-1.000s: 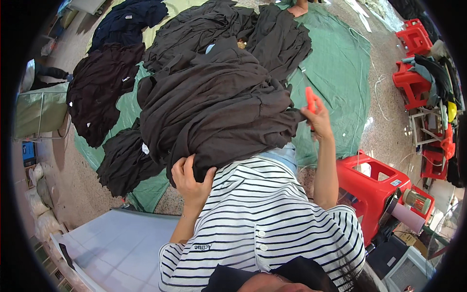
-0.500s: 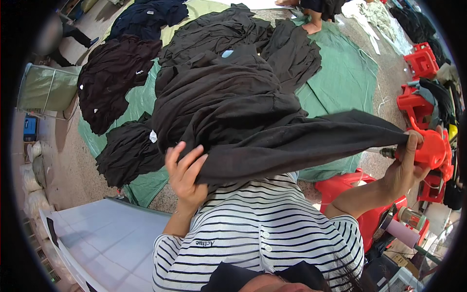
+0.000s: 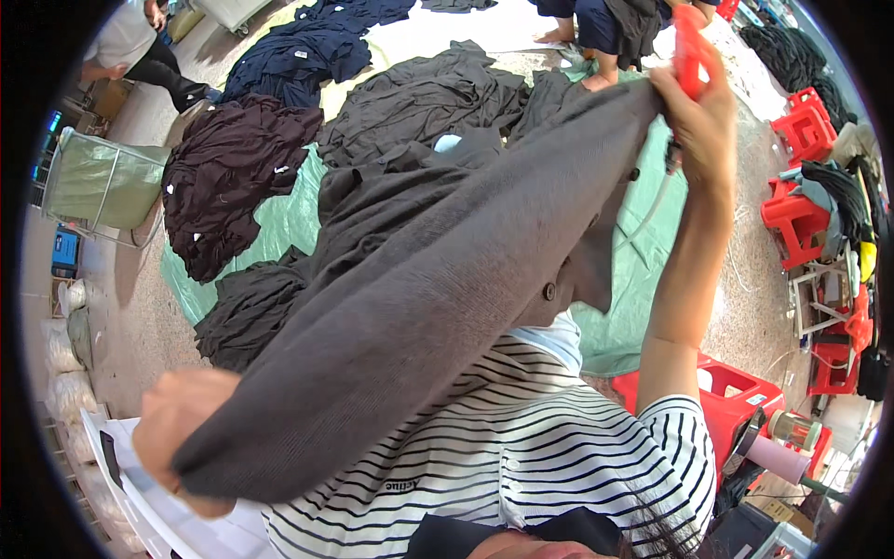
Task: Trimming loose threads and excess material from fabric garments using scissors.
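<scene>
One dark grey garment [image 3: 438, 307] stretched between two hands: left hand [image 3: 186, 438] grip clenching hem, right hand [image 3: 698, 121] grip pinching collar.

The stretched grey garment [image 3: 447, 289] blocked the middle; dark clothing piles [image 3: 233, 177] and red stools [image 3: 801, 214] crowded the floor beyond.

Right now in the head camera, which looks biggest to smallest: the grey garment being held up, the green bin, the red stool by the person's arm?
1. Grey garment, but it is nearest the camera, so that swells it.
2. Green bin.
3. Red stool, partly hidden, so close to the bin.
</scene>
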Motion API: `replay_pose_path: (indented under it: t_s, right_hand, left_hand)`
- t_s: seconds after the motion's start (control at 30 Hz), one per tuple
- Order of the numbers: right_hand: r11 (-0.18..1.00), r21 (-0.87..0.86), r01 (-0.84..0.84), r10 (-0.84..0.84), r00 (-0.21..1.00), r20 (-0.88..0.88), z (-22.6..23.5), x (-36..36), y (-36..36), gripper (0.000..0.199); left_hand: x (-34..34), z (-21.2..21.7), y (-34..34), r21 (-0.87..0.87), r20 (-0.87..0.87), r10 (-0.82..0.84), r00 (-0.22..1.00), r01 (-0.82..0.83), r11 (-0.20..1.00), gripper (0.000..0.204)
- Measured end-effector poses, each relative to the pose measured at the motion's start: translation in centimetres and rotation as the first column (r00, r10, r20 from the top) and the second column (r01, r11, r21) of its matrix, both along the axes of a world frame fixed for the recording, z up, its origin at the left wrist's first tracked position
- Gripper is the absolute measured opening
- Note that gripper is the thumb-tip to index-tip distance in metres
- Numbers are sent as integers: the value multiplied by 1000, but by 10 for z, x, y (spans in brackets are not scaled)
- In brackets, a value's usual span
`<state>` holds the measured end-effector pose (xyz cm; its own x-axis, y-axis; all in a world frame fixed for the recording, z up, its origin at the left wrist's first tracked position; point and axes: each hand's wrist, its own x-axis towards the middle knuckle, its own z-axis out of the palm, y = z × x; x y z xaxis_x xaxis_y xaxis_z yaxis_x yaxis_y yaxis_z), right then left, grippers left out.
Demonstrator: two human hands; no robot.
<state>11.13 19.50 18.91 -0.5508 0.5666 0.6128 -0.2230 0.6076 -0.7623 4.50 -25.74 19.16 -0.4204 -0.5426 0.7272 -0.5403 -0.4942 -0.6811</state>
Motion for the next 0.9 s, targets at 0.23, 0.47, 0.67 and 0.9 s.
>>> replay_pose_path:
  t_s: [0.23,0.47,0.67,0.9]
  right_hand:
    - [971,-92,-221,226,973,45,6,-31,-42,57]
    - [966,98,-238,209,947,245,-55,-44,-13,52]
    - [991,128,38,-97,861,499,-121,-103,-14,60]
    - [981,153,-116,40,904,426,-122,-18,-72,56]
  left_hand:
    - [29,33,-22,-964,-265,847,460,-126,-233,25]
    - [-48,-93,-12,28,-868,126,480,303,-953,25]
    - [-77,-141,44,-49,-935,-107,-339,421,-906,31]
    - [-41,-132,122,45,-994,9,-107,-490,-871,15]
